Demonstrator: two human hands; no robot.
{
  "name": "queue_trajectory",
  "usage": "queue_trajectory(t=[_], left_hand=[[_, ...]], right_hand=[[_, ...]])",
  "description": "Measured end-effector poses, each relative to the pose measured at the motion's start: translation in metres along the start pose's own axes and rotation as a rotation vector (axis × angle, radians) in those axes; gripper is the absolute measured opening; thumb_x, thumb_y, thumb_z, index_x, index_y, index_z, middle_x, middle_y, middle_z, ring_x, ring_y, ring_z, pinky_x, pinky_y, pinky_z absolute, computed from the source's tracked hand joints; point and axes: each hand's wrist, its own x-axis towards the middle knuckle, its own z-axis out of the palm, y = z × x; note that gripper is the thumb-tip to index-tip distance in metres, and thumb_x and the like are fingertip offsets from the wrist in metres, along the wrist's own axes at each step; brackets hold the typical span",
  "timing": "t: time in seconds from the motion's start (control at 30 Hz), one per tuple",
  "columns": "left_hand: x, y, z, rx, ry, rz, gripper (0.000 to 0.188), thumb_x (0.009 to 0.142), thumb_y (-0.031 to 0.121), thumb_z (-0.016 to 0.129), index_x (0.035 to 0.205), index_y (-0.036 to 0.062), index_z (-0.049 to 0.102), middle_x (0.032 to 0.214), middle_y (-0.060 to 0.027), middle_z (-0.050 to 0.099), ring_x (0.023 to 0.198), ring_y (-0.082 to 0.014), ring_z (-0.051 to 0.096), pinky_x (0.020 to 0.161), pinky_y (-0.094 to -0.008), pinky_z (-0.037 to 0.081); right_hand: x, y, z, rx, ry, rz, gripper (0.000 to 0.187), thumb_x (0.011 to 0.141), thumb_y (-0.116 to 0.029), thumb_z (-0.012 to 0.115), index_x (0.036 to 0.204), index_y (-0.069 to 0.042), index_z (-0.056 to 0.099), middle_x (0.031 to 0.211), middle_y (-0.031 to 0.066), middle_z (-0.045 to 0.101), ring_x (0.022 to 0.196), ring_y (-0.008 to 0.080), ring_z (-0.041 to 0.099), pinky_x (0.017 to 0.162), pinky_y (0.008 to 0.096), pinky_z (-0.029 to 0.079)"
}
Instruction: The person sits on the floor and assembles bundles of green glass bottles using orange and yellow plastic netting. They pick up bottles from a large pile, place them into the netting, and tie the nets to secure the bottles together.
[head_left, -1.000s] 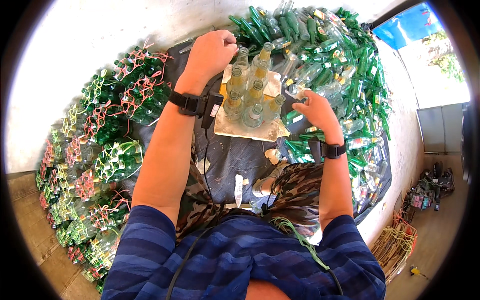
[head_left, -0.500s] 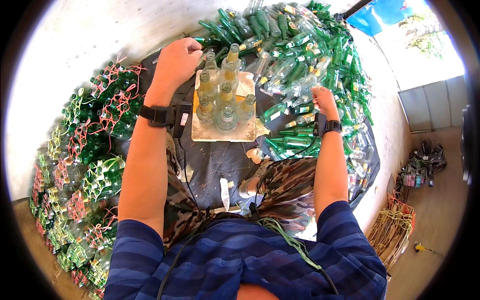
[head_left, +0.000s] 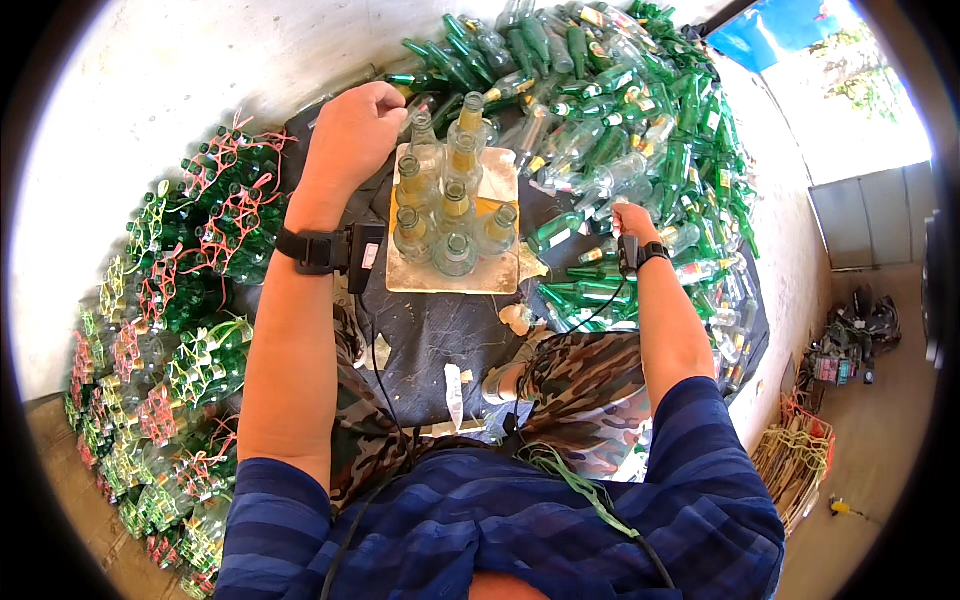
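Observation:
Several clear glass bottles stand upright and close together on a small pale board (head_left: 450, 280), among them a front one (head_left: 455, 255). Some have yellowish labels at the neck. My left hand (head_left: 352, 130) is beside the board's far left corner, its fingers curled in near a green bottle (head_left: 425, 82) that lies beyond. Whether anything is in that grip is hidden. Over the pile on the right is my right hand (head_left: 632, 220), small in view, with fingers bent together close to lying bottles, one of them green (head_left: 556, 232). What it grips, if anything, cannot be made out.
A large heap of loose green and clear bottles (head_left: 690, 150) spreads from the far side round to the right. On the left, bottles in red and yellow-green netting (head_left: 230, 215) are stacked along the wall. Dark sheeting (head_left: 430, 340) covers the floor near my feet.
My right hand has moved a little left and nearer, over the pile. My left hand stays almost where it was, fingers still curled. The whole view has shifted slightly.

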Motion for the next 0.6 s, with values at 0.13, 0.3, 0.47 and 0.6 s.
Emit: queue_trajectory(t=[0.13, 0.3, 0.47, 0.6], left_hand=[[0.004, 0.000, 0.004, 0.017, -0.016, -0.024, 0.025, 0.094, 0.019, 0.071, 0.110, 0.0002, 0.075, 0.097, -0.0125, 0.080, 0.089, -0.0216, 0.076, 0.082, -0.0346, 0.058], [0.004, 0.001, 0.004, 0.063, -0.011, -0.046, 0.025, 0.094, 0.019, 0.071, 0.111, 0.0007, 0.075, 0.098, -0.0129, 0.079, 0.090, -0.0231, 0.075, 0.084, -0.0350, 0.057], [0.005, 0.003, 0.003, 0.094, 0.009, -0.105, 0.023, 0.092, 0.018, 0.070, 0.108, 0.0016, 0.076, 0.098, -0.0163, 0.078, 0.093, -0.0313, 0.075, 0.086, -0.0390, 0.057], [0.009, 0.005, 0.008, 0.116, -0.007, -0.135, 0.023, 0.093, 0.018, 0.070, 0.108, 0.0014, 0.076, 0.098, -0.0163, 0.078, 0.092, -0.0304, 0.076, 0.085, -0.0389, 0.057]], right_hand=[[0.033, 0.015, 0.006, 0.035, -0.011, 0.038, 0.026, 0.103, -0.027, 0.064, 0.083, -0.011, 0.061, 0.066, 0.0027, 0.059, 0.053, 0.0211, 0.058, 0.052, 0.0364, 0.049], [0.073, 0.031, 0.011, 0.129, -0.112, 0.016, 0.023, 0.103, -0.021, 0.063, 0.088, -0.003, 0.066, 0.079, 0.0070, 0.068, 0.064, 0.0193, 0.064, 0.060, 0.0335, 0.052], [0.108, 0.037, 0.031, 0.225, -0.062, 0.047, 0.023, 0.103, -0.015, 0.058, 0.095, 0.003, 0.068, 0.089, 0.0123, 0.074, 0.079, 0.0213, 0.074, 0.074, 0.0326, 0.059], [0.144, 0.050, 0.036, -0.194, -0.171, -0.204, 0.022, 0.101, -0.012, 0.057, 0.094, 0.005, 0.067, 0.091, 0.0155, 0.076, 0.083, 0.0224, 0.076, 0.074, 0.0344, 0.060]])
